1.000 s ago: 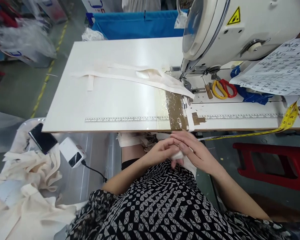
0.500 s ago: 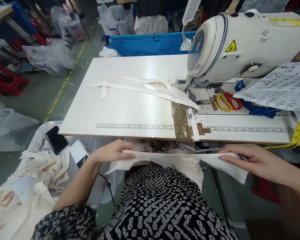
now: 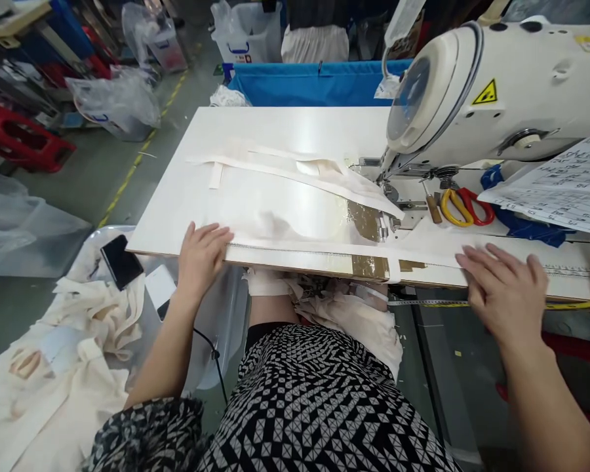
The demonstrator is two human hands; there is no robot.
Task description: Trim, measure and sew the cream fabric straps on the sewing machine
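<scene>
Both left hand [image 3: 201, 259] and right hand [image 3: 509, 295], fingers loosely spread, rest on a pale strip [image 3: 319, 244] along the white surface [image 3: 177, 196]; the lined paper's [image 3: 565, 187] writing is illegible.

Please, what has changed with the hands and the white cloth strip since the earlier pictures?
The strip, which the left hand and right hand held out over the lap, has moved forward onto the table and lies along its near edge. The hands now rest near the strip's ends. The other cloth piece and the scissors stayed in place.
</scene>
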